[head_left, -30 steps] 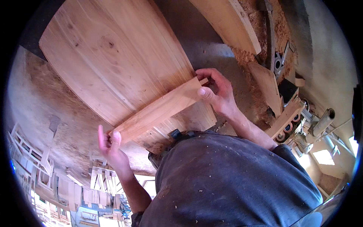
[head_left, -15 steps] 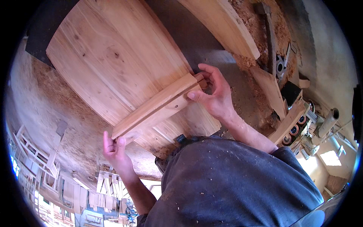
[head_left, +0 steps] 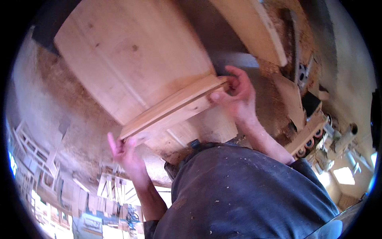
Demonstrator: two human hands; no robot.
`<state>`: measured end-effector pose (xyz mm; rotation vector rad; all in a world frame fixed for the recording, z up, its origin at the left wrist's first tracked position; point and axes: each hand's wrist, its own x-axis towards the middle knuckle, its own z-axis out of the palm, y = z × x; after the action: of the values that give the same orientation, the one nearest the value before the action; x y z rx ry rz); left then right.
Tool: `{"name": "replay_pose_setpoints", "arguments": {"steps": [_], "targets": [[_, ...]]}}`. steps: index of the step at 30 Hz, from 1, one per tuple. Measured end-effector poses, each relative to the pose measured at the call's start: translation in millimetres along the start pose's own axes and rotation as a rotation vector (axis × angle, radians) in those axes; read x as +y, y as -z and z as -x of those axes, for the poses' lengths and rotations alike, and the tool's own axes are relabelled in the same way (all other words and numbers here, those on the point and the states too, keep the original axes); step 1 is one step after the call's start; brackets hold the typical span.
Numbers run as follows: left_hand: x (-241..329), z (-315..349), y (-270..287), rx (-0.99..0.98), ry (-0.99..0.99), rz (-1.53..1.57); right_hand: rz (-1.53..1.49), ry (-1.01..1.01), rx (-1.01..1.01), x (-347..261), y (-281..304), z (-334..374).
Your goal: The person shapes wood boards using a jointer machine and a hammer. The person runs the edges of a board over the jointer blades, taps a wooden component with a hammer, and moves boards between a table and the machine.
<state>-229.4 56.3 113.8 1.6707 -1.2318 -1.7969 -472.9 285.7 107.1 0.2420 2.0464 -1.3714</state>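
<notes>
A short pale wooden rail with a groove along its edge spans both my hands, slanting up to the right. My left hand pinches its left end between thumb and fingers, one finger sticking up. At the other end my right hand grips it with the thumb on the near face and the fingers curled behind, partly hiding the end. Beneath and beyond the rail lies a broad knotty wooden panel, its near end close to my dark shirt. Motion blurs the hands somewhat.
A thick wooden board lies at the upper right, beside sawdust and a long dark metal bar. Wood offcuts and a black box sit farther right. Wooden frames and stacked pieces stand at the lower left.
The view has shifted, so the panel and board appear farther right. The rail lies at a slightly flatter slant, and both hands have kept hold of its ends.
</notes>
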Motion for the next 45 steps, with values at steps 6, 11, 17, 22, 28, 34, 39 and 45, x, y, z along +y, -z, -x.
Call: {"name": "replay_pose_setpoints", "arguments": {"steps": [6, 11, 17, 22, 28, 34, 39, 45], "targets": [[-5, -7, -2, -0.039, -0.013, -0.123, -0.094, 0.034, 0.01, 1, 1, 3], [-7, -3, -7, -0.025, -0.062, 0.04, -0.08, 0.08, -0.044, 5, 5, -1], [17, 13, 6, -0.131, 0.118, -0.217, 0.23, -0.019, -0.019, -17, 12, 3], [9, 13, 19, -0.245, -0.037, -0.512, 0.323, -0.15, -0.134, -18, 39, -9], [-5, 15, 11, -0.146, -0.192, -0.432, 0.523, 0.189, -0.131, -12, 26, 9], [-10, 9, 6, -0.095, -0.123, -0.299, 0.306, 0.182, -0.073, -3, 16, 22], [-4, 13, 6, -0.083, -0.077, -0.37, 0.29, 0.13, -0.037, -2, 15, 24], [-6, 11, 1, -0.073, -0.054, -0.357, 0.278, 0.083, -0.014, -6, 16, 27]]}}
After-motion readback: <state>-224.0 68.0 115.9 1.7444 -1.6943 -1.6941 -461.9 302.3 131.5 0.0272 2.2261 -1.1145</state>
